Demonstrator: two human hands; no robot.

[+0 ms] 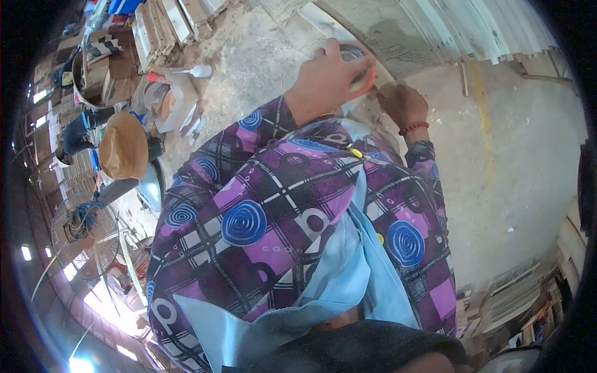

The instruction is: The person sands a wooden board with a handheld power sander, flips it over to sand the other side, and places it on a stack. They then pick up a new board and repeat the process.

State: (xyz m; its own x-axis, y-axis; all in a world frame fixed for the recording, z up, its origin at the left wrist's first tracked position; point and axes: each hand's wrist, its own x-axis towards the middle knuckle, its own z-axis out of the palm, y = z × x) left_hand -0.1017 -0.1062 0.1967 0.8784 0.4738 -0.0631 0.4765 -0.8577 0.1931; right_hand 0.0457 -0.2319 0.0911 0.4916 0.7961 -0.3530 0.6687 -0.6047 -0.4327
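Note:
My left hand (333,73) is closed around a round object with a grey ring and an orange-red edge (370,82); its exact kind does not show. The object is over a long, narrow wooden board (333,28) that slants from the top toward my hands. Close by on the right is my right hand (403,104), with a red bead bracelet (413,127) at the wrist. Its fingers are curled near the close end of the board, and what they hold, if anything, is hidden. My patterned sleeves and jacket front cover the area below the hands.
Pale stacked boards (472,28) stand at the upper right. A white squeeze bottle (200,71) lies on the concrete floor (249,62) at the left. Farther left are a person in a brown hat (124,146) and a caged fan (86,233). More planks (510,298) lie at the lower right.

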